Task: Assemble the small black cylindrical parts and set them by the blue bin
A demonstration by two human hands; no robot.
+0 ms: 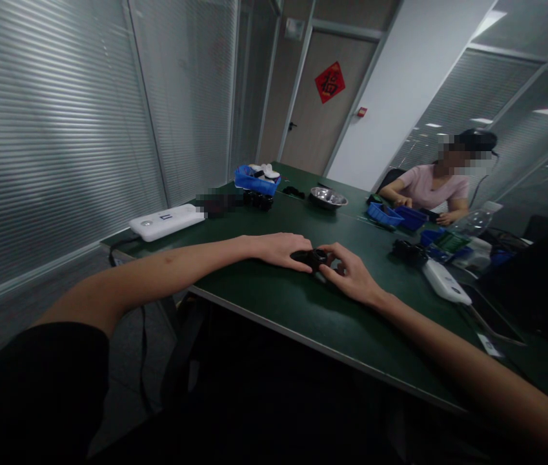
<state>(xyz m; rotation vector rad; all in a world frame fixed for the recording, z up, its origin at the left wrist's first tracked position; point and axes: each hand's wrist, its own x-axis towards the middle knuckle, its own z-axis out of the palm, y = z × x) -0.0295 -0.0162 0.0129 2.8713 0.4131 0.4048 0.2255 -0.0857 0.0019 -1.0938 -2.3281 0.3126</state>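
left hand [278, 249] and right hand [351, 276] both have fingers clamped on small black part [319, 257] over green table [264, 284], metal bowl [328, 197] beyond.

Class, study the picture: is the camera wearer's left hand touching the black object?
Touching: the head view shows the left hand with the black object between its thumb and fingers.
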